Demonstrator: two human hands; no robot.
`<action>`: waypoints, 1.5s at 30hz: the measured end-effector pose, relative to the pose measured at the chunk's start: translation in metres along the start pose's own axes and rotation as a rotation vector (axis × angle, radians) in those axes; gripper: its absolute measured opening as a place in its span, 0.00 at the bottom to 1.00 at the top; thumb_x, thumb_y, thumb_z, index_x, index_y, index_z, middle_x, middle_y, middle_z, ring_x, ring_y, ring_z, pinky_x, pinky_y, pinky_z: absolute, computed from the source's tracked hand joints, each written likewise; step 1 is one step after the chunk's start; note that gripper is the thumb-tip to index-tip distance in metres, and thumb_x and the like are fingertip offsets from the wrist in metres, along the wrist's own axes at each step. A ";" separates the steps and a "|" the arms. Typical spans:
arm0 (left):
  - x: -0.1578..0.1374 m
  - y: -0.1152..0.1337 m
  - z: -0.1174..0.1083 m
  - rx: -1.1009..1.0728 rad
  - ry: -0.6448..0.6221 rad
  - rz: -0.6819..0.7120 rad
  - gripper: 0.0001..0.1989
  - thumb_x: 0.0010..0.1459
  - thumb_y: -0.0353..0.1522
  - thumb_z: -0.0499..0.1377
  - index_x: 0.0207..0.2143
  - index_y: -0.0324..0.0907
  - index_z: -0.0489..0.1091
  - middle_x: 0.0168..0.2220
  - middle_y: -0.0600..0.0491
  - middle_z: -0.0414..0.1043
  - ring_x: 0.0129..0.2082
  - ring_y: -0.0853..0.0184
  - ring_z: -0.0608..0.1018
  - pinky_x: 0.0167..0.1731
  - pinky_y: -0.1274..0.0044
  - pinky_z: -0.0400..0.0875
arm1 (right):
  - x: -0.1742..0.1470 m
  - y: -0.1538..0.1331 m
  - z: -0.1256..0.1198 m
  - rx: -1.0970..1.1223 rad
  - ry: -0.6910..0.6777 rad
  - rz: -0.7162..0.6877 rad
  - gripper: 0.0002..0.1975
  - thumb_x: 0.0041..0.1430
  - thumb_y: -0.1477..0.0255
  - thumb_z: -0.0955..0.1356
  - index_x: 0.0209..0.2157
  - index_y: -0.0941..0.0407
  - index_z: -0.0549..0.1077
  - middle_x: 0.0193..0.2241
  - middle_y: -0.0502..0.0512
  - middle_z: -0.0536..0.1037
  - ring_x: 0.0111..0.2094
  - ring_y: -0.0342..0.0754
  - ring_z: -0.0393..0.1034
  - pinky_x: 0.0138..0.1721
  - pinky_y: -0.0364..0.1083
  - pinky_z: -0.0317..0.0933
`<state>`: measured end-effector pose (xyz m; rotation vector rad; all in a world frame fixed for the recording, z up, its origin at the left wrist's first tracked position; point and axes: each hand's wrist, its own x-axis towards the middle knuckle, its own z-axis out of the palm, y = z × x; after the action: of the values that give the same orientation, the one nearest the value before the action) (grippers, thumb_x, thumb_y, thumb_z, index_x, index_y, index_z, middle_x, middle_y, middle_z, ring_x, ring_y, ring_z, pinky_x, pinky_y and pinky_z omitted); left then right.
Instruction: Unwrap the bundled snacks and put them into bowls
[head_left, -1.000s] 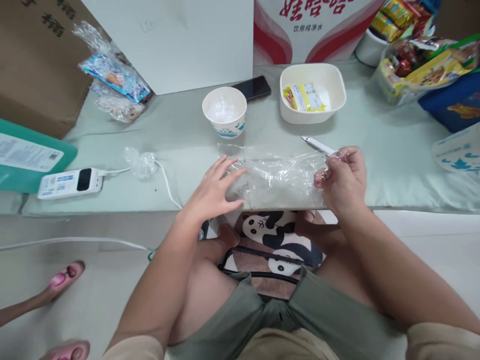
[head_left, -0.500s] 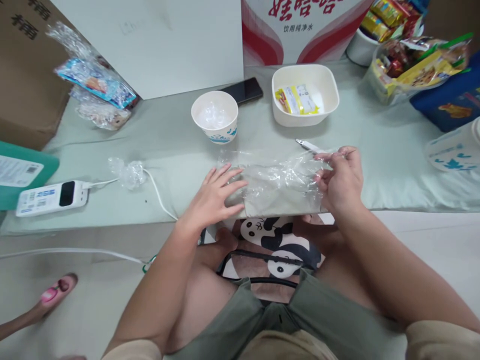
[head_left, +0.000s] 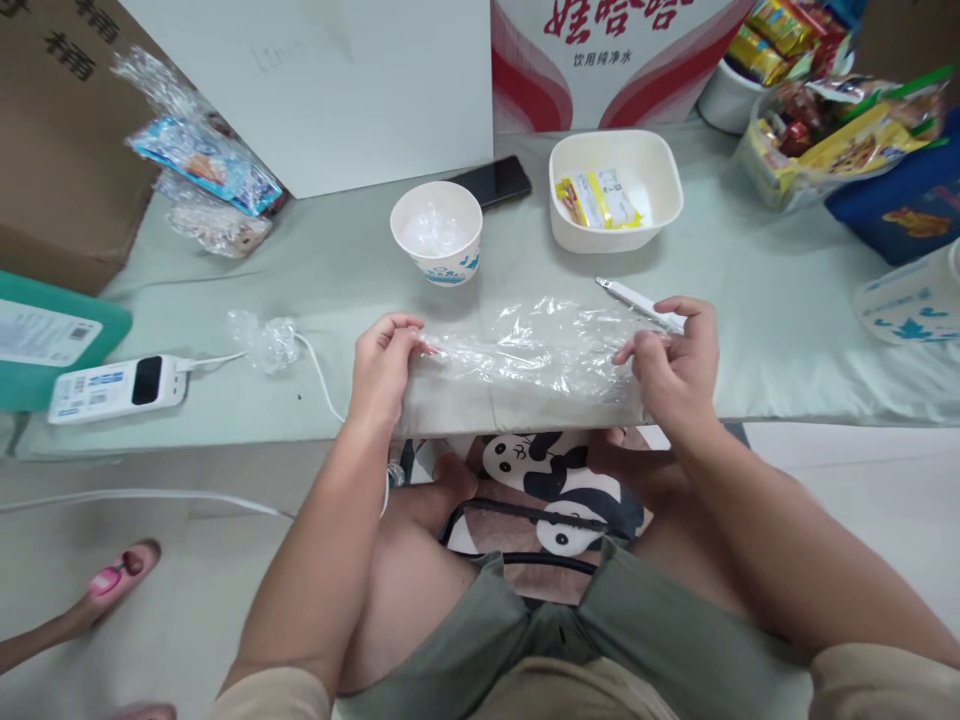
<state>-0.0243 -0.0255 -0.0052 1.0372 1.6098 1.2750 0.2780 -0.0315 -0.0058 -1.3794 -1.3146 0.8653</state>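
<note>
A clear plastic bag [head_left: 532, 350] is stretched sideways between my hands, just over the front of the cloth-covered table. My left hand [head_left: 381, 365] pinches its left end. At the right end, my right hand [head_left: 679, 365] grips it between thumb and curled fingers. A white utility knife [head_left: 637, 302] lies on the cloth, its near end partly behind my right fingers. Beyond the bag stands a paper cup [head_left: 437, 235] with crumpled clear plastic inside. To its right, a white bowl [head_left: 660, 210] contains a yellow-and-white packet [head_left: 604, 198].
A black phone [head_left: 502, 182] lies behind the cup. At left are a white power bank [head_left: 112, 390] with a cable, a green container [head_left: 67, 325] and wrapped snacks [head_left: 206, 165]. Snack tubs [head_left: 780, 190] and a paper cup [head_left: 911, 300] stand right. Someone's foot [head_left: 124, 580] shows lower left.
My left hand has moved left and closed from spread fingers onto the bag's left end. The bag is now drawn out longer and narrower. My right hand keeps its hold.
</note>
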 end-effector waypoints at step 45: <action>-0.021 0.012 0.038 0.882 -0.548 0.426 0.09 0.60 0.26 0.57 0.40 0.43 0.75 0.49 0.48 0.75 0.52 0.56 0.74 0.54 0.62 0.69 | 0.109 -0.057 0.071 -0.701 -0.470 -0.675 0.12 0.63 0.73 0.65 0.46 0.53 0.76 0.45 0.59 0.82 0.46 0.57 0.77 0.48 0.55 0.69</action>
<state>0.0196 -0.0321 0.0030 2.1365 1.5433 0.3741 0.2118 0.0829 0.0467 -1.1036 -2.4211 0.2542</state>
